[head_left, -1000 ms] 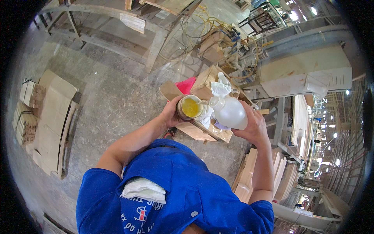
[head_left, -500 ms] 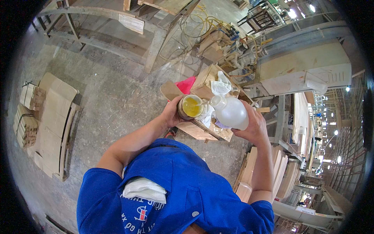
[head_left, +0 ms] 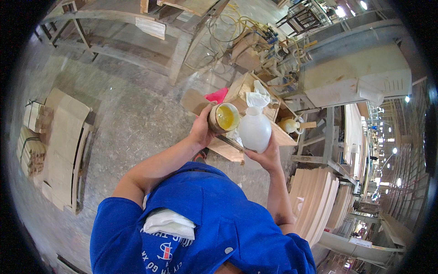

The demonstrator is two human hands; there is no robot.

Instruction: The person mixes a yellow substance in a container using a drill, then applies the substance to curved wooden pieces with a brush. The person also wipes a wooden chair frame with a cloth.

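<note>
My left hand [head_left: 201, 126] is wrapped round a brown-sided cup [head_left: 213, 121] with yellow liquid [head_left: 225, 117] in it. Its mouth faces up toward me. In my right hand [head_left: 267, 157] is a translucent white plastic bottle [head_left: 254, 131], gripped round its lower end. The bottle stands close to the cup's right side, its neck pointing away from me, and no stream of liquid shows between them. Under both hands is a wooden box [head_left: 226, 150] with crumpled white plastic [head_left: 258, 95] on it.
A second bottle with yellowish contents [head_left: 289, 125] sits at the box's right. A pink cloth [head_left: 217, 95] lies beyond the cup. Stacked boards [head_left: 315, 201] stand at right, below a grey machine housing [head_left: 356, 73]. Bundled wood strips [head_left: 31, 153] lie on cardboard [head_left: 61, 146] at left.
My right hand has moved left and turned the bottle from tilted toward the cup to pointing away from me. The cup has barely shifted. The second bottle now shows.
</note>
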